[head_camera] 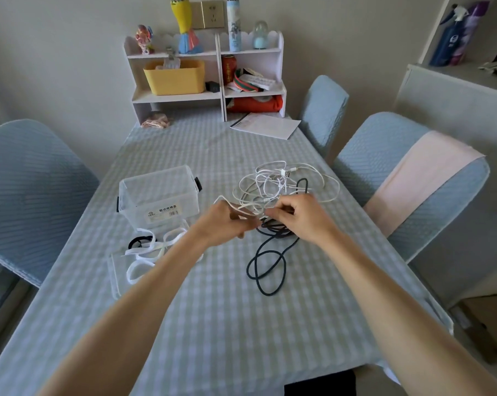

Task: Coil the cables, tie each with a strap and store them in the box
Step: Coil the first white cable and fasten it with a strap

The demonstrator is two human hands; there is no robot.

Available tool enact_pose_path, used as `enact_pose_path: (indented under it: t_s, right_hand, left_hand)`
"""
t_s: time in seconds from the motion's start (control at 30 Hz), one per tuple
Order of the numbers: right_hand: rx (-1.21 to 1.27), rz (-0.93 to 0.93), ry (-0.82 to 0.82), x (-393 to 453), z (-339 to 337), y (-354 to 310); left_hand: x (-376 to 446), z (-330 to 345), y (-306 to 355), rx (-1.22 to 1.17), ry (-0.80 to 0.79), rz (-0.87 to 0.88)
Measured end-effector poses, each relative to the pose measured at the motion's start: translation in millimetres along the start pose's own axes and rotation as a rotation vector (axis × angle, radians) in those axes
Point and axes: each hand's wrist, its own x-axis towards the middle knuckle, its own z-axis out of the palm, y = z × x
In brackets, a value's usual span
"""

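Note:
A tangle of white cables (281,181) lies on the checked tablecloth right of centre, mixed with a dark blue cable (265,261) that loops toward me. My left hand (224,222) pinches a white cable strand that arches over its fingers. My right hand (301,215) pinches the white strands just beside it, above the dark cable. The two hands nearly touch. A clear plastic box (158,195) stands open to the left. White straps (147,252) and a black one (138,240) lie in front of the box, partly hidden by my left forearm.
A clear lid (114,270) lies flat under the straps. A white desk shelf (207,75) with a yellow bin stands at the table's far end, papers (265,125) beside it. Blue-covered chairs (27,195) flank the table on both sides.

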Motion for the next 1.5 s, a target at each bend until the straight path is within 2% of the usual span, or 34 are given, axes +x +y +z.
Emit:
enact_pose_path:
  t_s: [0.1, 0.23, 0.3, 0.4, 0.5, 0.57, 0.63, 0.83, 0.93, 1.03, 1.23, 1.3, 1.37, 1.47, 1.5]
  right_hand:
    - [-0.088, 0.003, -0.04, -10, 0, 13]
    - [-0.274, 0.019, -0.06, -21, -1, 31]
    - [-0.329, 0.069, -0.065, -25, 0, 37]
    - [-0.323, 0.099, 0.007, -33, 6, 35]
    - [-0.253, 0.034, 0.141, -50, 15, 21]
    - [-0.297, -0.011, 0.031, -62, 23, 12]
    - [-0.384, 0.025, -0.104, -63, 29, 11]
    - [-0.496, 0.166, -0.146, -14, 29, 38]
    - [-0.436, 0.205, -0.177, 14, 27, 50]
    - [-0.329, 0.211, -0.109, 32, 32, 61]
    - [-0.268, 0.157, 0.292, 15, 41, 54]
    - [-0.151, 0.114, 0.427, 1, 38, 41]
    - [0.119, 0.06, 0.376, -17, 33, 19]
    - [0.451, 0.081, 0.011, -35, 24, -18]
    - [0.501, 0.083, -0.05, -39, 23, -27]
  left_hand:
    - [-1, -8, -8, -0.104, 0.128, -0.174]
    - [-8, -10, -16, -0.738, 0.279, -0.28]
    - [-11, -12, -20, -0.892, 0.363, -0.315]
    - [-16, -9, -23, -0.834, 0.41, -0.303]
    - [-21, -5, -23, -0.845, 0.416, -0.281]
    - [-22, -4, -23, -0.899, 0.425, -0.269]
    - [-22, -3, -23, -0.965, 0.43, -0.267]
    - [-21, 3, -21, -1.062, 0.459, -0.274]
    - [-20, 0, -23, -1.035, 0.472, -0.276]
    - [-22, -1, -23, -0.967, 0.468, -0.294]
    - [-28, 5, -22, -0.966, 0.396, -0.325]
    - [-29, 8, -22, -0.958, 0.363, -0.327]
    - [-34, 13, -18, -0.911, 0.312, -0.317]
    - [-40, 21, -10, -0.831, 0.215, -0.299]
    - [-44, 23, -6, -0.821, 0.177, -0.297]
